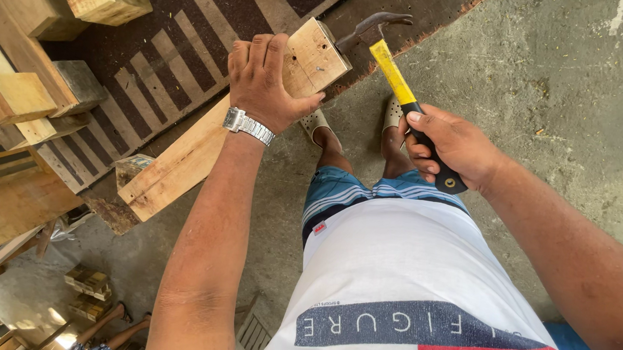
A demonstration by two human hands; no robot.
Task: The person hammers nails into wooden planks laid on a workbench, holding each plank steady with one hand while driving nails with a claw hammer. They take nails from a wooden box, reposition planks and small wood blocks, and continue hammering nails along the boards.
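While the left hand (263, 82) clasps the wooden beam (219, 131), the right hand (451, 145) grips the hammer (400, 86); both grips closed.

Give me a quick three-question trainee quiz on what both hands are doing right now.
1. True or false: the left hand grips the long pale wooden beam near its end.
2. Which hand holds the claw hammer with the yellow and black handle?
3. Where does the hammer's head sit: A) against the beam's end face, B) flat on the grey concrete floor?

Key: 1 true. 2 the right hand. 3 A.
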